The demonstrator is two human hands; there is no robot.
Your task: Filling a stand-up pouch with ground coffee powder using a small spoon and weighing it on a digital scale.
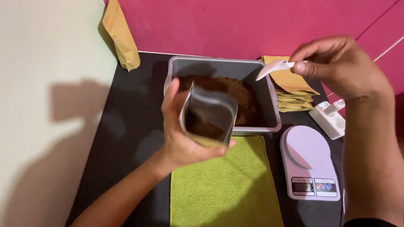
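Note:
My left hand (180, 137) grips an open foil-lined pouch (209, 115) with brown powder in its bottom, held above the near edge of a grey rectangular tub (269, 101). The tub holds a heap of brown powder (242, 96). Raised over the tub's right corner, my right hand (345, 66) pinches a small white spoon (275, 68) by its handle, with the bowl pointing left. The spoon's bowl looks bare.
A green towel (223, 189) lies on the dark table in front of the tub. A white kitchen scale (309, 165) sits to its right. A stack of tan pouches (294, 93) lies behind it, one more tan pouch (120, 33) leans at the back left. Pink wall behind.

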